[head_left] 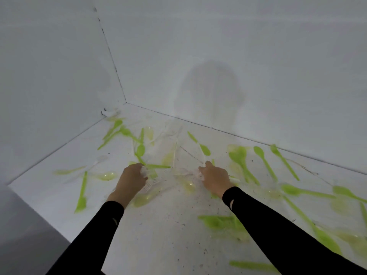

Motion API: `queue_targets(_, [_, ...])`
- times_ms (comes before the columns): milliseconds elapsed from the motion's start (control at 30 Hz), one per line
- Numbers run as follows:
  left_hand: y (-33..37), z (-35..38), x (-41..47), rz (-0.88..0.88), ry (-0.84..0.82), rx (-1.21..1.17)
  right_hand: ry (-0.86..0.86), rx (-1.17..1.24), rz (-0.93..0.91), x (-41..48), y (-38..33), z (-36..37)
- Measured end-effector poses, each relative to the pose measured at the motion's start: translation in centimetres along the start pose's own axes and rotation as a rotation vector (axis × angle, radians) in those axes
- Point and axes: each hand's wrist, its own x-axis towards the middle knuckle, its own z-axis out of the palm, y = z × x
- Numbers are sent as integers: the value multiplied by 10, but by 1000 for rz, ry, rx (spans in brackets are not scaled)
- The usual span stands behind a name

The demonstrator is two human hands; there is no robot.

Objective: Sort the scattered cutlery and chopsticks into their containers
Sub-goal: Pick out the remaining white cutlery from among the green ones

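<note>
1. The left hand (pixel 132 180) is low over the white counter (pixel 168 225). Its fingers are curled round a bundle of clear forks (pixel 148 182), and the tines fan out past the palm towards the middle.
2. The right hand (pixel 215 178) is also down at the counter, with its fingers tucked under and the thumb on top. It grips a clear piece (pixel 200 175) whose pale end sticks out just left of the knuckles. It is too blurred for me to name the kind.
3. The two hands are apart. Between them a pale yellow spoon (pixel 188 186) lies on the counter among more clear cutlery.
4. Green spoons (pixel 264 161) lie side by side beyond the right hand, with more of them trailing off to the right edge.
5. A second cluster of green cutlery (pixel 127 132) lies far back, near the corner where the white walls (pixel 218 36) meet.
6. A green knife (pixel 82 193) lies alone to the left of the left hand, well apart from it.
7. A smeared green heap (pixel 218 222) sits just beside the right forearm.
8. Both arms wear black sleeves (pixel 278 225), and a soft shadow (pixel 210 92) falls on the far wall.
</note>
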Motion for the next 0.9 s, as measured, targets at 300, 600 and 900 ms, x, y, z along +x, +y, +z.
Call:
queue_targets(300, [-4,-2,6,-13,-238,87,99,174,106,-6,35,1])
queue_targets(600, [18,7,2,170,-131,281,391,473,207,-31,43,-32])
queue_targets(900, [138,-33,-45,320,50,-693,475,952,250,-109,53,-76])
